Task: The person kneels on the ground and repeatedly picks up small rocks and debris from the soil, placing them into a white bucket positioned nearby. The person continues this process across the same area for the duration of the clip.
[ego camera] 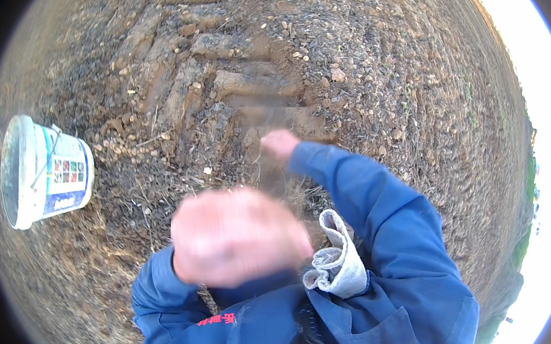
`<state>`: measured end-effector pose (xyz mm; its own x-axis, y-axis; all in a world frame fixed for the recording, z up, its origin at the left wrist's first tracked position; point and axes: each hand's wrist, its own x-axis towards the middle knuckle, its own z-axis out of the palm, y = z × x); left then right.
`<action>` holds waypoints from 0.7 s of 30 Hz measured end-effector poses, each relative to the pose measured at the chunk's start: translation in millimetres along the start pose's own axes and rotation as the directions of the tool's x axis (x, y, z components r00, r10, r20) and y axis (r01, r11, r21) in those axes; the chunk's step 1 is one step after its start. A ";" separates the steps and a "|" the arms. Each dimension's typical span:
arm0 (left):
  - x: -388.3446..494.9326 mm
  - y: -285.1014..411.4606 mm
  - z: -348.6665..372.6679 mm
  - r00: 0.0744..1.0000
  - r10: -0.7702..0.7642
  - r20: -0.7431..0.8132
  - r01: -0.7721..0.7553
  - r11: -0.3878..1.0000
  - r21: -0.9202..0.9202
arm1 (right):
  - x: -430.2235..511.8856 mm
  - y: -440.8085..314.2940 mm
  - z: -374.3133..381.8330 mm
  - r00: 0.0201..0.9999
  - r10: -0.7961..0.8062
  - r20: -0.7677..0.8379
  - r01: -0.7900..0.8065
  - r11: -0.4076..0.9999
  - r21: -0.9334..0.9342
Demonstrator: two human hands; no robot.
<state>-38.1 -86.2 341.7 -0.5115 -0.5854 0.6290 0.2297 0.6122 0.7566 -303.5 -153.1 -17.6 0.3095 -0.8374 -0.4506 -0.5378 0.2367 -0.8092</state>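
Observation:
My left hand [237, 235] is raised in front of my chest, close to the camera and badly blurred. Its fingers cannot be made out, nor anything in them. Farther out, my right hand [279, 145] reaches over the soil [268, 75] with its fingers curled. A faint dark blur runs beside that hand, and whether it grips something is unclear. Rolled pale cloth [339, 269], perhaps gloves, sticks out of the chest pocket of my blue jacket [268, 328].
A white plastic bucket [64, 174] with a printed label lies tilted at the left, its mouth facing away. Small pale pods [109, 151], seemingly peanuts, are scattered beside it and farther out. Ridged clods [249, 84] and dry plant litter cover the ground.

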 end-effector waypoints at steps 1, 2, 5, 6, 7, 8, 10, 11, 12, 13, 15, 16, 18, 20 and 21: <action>7.0 18.5 3.9 0.999 -0.023 -0.032 0.012 0.955 -0.296 | -2.2 -14.9 -28.7 1.000 0.007 -0.027 -0.008 0.999 -0.046; 14.8 31.4 4.5 0.999 0.001 -0.047 -0.022 0.893 -0.450 | -3.3 -29.1 -58.9 0.998 0.011 -0.056 -0.015 0.997 -0.071; 40.3 59.6 -1.6 0.962 0.250 -0.112 -0.268 0.777 -0.569 | 9.2 -88.1 -127.3 0.995 0.005 -0.104 -0.017 0.993 -0.118; 49.9 51.7 3.1 0.918 0.366 -0.152 -0.375 0.681 -0.628 | -18.1 -80.0 -163.9 0.984 -0.017 -0.180 -0.011 0.988 -0.152; 52.5 65.1 7.5 0.925 0.326 -0.196 -0.374 0.690 -0.619 | -27.8 -96.1 -189.2 0.980 0.097 -0.176 -0.125 0.979 -0.158; 54.5 71.9 0.1 0.929 0.329 -0.171 -0.357 0.666 -0.655 | -41.9 -98.6 -212.4 0.959 -0.054 -0.277 -0.020 0.967 -0.255; 55.3 81.1 -16.5 0.940 0.320 -0.119 -0.306 0.636 -0.709 | -62.1 -113.7 -240.6 0.951 0.013 -0.308 -0.098 0.960 -0.262; 55.6 89.0 -16.2 0.930 0.325 -0.173 -0.346 0.608 -0.715 | -84.4 -124.0 -252.3 0.943 0.026 -0.333 -0.130 0.947 -0.295; 63.7 93.3 -16.0 0.900 0.379 -0.215 -0.411 0.573 -0.709 | -96.3 -113.4 -266.8 0.938 -0.055 -0.342 -0.101 0.901 -0.422; 71.8 92.3 -13.5 0.866 0.424 -0.265 -0.471 0.515 -0.716 | -115.2 -92.2 -281.3 0.929 -0.117 -0.351 -0.097 0.839 -0.536; 73.8 100.4 -11.1 0.833 0.433 -0.343 -0.539 0.502 -0.676 | -127.2 -96.5 -266.1 0.926 0.000 -0.376 -0.173 0.888 -0.426; 76.3 100.9 -12.3 0.854 0.378 -0.357 -0.519 0.576 -0.632 | -123.0 -100.9 -257.4 0.923 0.056 -0.381 -0.181 0.936 -0.303; 79.3 95.0 -4.3 0.883 0.245 -0.401 -0.453 0.672 -0.587 | -129.9 -85.0 -246.1 0.921 0.081 -0.380 -0.196 0.942 -0.274; 64.4 62.4 -13.7 0.938 -0.069 -0.339 -0.136 0.828 -0.544 | -121.5 -82.7 -225.5 0.923 -0.004 -0.385 -0.134 0.933 -0.333; 58.2 42.5 -18.4 0.923 -0.210 -0.322 0.026 0.871 -0.491 | -99.8 -90.5 -207.1 0.918 -0.060 -0.392 -0.065 0.952 -0.299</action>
<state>-42.9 -104.0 413.7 -0.2533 -0.8403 0.4793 0.5934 0.2563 0.7630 -448.2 -193.0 178.6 0.0089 -0.9761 -0.2170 -0.7669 0.1326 -0.6279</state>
